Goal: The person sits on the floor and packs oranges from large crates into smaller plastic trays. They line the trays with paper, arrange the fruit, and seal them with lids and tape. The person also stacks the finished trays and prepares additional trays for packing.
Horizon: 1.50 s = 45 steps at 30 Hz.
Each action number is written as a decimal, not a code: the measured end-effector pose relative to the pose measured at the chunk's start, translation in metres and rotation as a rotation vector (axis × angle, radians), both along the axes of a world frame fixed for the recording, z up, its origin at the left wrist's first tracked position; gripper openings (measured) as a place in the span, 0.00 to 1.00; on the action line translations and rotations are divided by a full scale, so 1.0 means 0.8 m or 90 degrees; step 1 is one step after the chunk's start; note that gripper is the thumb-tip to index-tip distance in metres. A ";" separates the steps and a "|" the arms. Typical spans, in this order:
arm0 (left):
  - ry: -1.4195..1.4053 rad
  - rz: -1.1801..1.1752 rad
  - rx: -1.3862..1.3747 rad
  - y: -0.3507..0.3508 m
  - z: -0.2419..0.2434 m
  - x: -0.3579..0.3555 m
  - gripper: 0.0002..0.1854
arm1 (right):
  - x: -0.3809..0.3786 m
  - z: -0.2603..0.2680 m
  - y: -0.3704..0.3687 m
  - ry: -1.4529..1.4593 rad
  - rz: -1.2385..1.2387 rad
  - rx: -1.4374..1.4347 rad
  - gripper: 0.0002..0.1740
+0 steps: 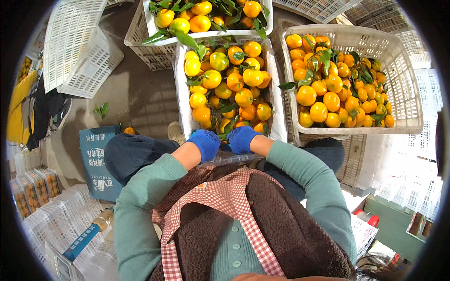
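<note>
My left hand [204, 144], in a blue knitted glove, is at the near edge of a crate lined with white sheet [279, 119]. Level with it, my right hand [242, 139] wears a matching glove, a small gap between the two. Both have their backs towards me and fingers curled out of sight, so what they grip is hidden. Just beyond them, orange and yellow-green mandarins [235, 82] fill the crate, some with stems and green leaves. A leaf [230, 124] lies close to my right hand. Clear plastic film [232, 158] shows under my wrists.
On the right, a larger plastic crate [404, 87] holds many loose mandarins [332, 82]. Another lined crate [207, 34] of leafy mandarins stands beyond. White crates [75, 45] are at far left. A blue printed carton [98, 161] sits by my left knee, near a mandarin [129, 130] on the floor.
</note>
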<state>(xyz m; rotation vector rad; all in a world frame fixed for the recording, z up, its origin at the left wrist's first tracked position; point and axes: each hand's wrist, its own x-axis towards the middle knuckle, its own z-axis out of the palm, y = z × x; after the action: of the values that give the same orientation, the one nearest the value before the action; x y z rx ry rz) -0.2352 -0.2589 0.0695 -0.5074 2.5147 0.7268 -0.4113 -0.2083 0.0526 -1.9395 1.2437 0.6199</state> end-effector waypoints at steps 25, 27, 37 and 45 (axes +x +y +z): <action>0.073 0.072 0.044 0.004 -0.019 -0.023 0.31 | -0.071 0.084 -0.027 -0.179 -0.086 -0.271 0.31; 0.055 0.065 0.071 0.001 -0.021 -0.022 0.30 | -0.073 0.071 -0.009 -0.159 -0.009 -0.217 0.26; 0.153 0.143 0.061 0.003 -0.004 -0.041 0.31 | -0.097 0.024 0.010 -0.312 -0.177 -0.090 0.30; 0.187 0.073 -0.010 0.016 -0.007 -0.058 0.26 | -0.098 0.037 0.033 -0.048 -0.010 -0.168 0.18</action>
<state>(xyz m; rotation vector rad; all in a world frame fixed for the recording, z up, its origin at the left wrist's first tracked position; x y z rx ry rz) -0.2816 -0.2458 0.0635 -0.5927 2.7819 0.8821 -0.4896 -0.1818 0.0825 -2.1440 1.3461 0.3847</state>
